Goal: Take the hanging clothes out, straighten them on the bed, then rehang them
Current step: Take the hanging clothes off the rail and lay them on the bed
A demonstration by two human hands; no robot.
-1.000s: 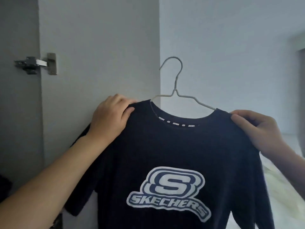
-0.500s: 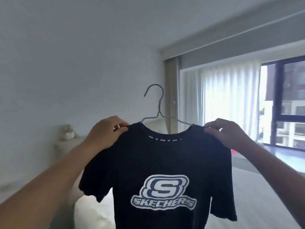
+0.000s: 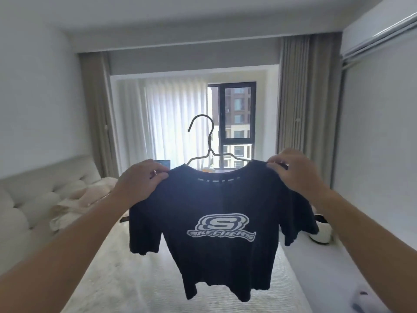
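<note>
1. I see the left hand (image 3: 141,180) raised in front of the camera, its fingers curled over the left shoulder seam of a dark T-shirt (image 3: 222,224) and pinching the cloth there.
2. The right hand (image 3: 293,171) does the same on the other shoulder: thumb and fingers are closed on the fabric just beside the collar, and a ring shows on one finger.
3. The T-shirt hangs in the air between the two hands, spread wide and facing me, with a white logo and lettering across the chest. Both short sleeves droop below the hands and the hem hangs free.
4. The shirt sits on a thin wire hanger (image 3: 208,144). Its hook stands upright above the collar and both wire arms run down into the neck opening. I cannot tell whether either hand also grips the wire under the cloth.
5. Below the shirt lies the bed (image 3: 117,279), covered in a pale, textured spread. The hem does not touch it.
6. A tufted, cream headboard (image 3: 40,195) runs along the left side of the bed, with rumpled pale bedding (image 3: 79,199) heaped beside it.
7. Straight ahead, a dark-framed window (image 3: 234,114) shows buildings outside, with sheer white curtains (image 3: 171,118) to its left and heavier beige drapes (image 3: 293,98) on both sides.
8. An air conditioner (image 3: 379,30) is mounted high on the right wall.
9. A black-and-white object lies low at the right, partly behind the sleeve; I cannot make out what it is.
</note>
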